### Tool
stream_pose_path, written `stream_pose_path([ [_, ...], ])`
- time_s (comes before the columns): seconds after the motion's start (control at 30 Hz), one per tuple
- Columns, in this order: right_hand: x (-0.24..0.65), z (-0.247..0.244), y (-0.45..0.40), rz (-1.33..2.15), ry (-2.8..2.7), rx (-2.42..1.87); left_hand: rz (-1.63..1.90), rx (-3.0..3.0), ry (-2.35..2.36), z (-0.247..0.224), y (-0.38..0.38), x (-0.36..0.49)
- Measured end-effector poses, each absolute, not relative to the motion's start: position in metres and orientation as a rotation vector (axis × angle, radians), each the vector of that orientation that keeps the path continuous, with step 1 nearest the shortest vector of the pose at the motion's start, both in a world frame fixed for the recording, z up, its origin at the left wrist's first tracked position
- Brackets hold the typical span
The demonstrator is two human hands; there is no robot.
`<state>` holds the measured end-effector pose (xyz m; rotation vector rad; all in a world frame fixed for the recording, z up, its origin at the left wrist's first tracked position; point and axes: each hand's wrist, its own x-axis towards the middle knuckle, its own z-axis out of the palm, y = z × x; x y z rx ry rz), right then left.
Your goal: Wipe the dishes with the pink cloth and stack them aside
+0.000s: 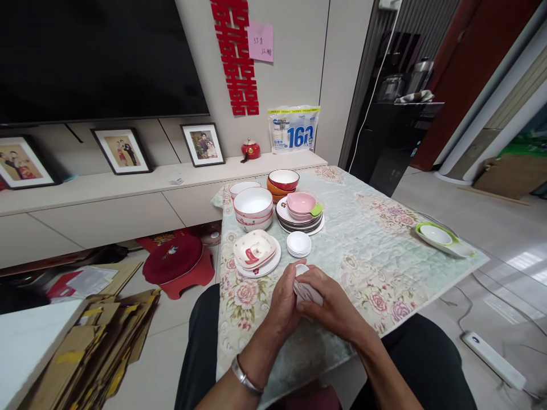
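Observation:
Just over the table's near part, my left hand (282, 300) and my right hand (329, 299) are cupped together. Between them shows the rim of a small white dish (301, 269), which my left hand grips from the side. Under my right fingers is a pale, grey-streaked piece that looks like a cloth (308, 293), pressed against the dish; the fingers hide much of both. Right beyond my hands stands a stack of small white dishes (298, 244). To its left, squarish patterned dishes (254, 248) rest on a white plate (272, 266).
Farther back are stacked white bowls (253, 205), red and orange bowls (284, 179) and dark-rimmed plates (282, 212) under a pink bowl (301, 203). A green-edged dish (459, 246) lies near the tablecloth's (333, 239) right edge. A red stool (177, 265) stands left.

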<state>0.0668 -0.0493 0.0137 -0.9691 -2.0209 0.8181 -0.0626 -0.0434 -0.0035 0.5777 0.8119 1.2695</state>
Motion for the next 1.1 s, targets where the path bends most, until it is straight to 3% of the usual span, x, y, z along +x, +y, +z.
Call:
stream_pose_path([
  [0.37,0.071,0.014,-0.047,0.444,-2.265,-1.068,1.229,0.263,0.724,-0.003,-0.036,-0.062],
  [0.73,0.071,-0.001,-0.041,0.716,-1.782,-1.012,1.279,0.536,0.632,-0.012,-0.040,-0.059],
  [1.1,0.075,-0.002,-0.043,0.444,-2.030,-0.965,1.206,0.526,0.662,-0.007,-0.042,-0.058],
])
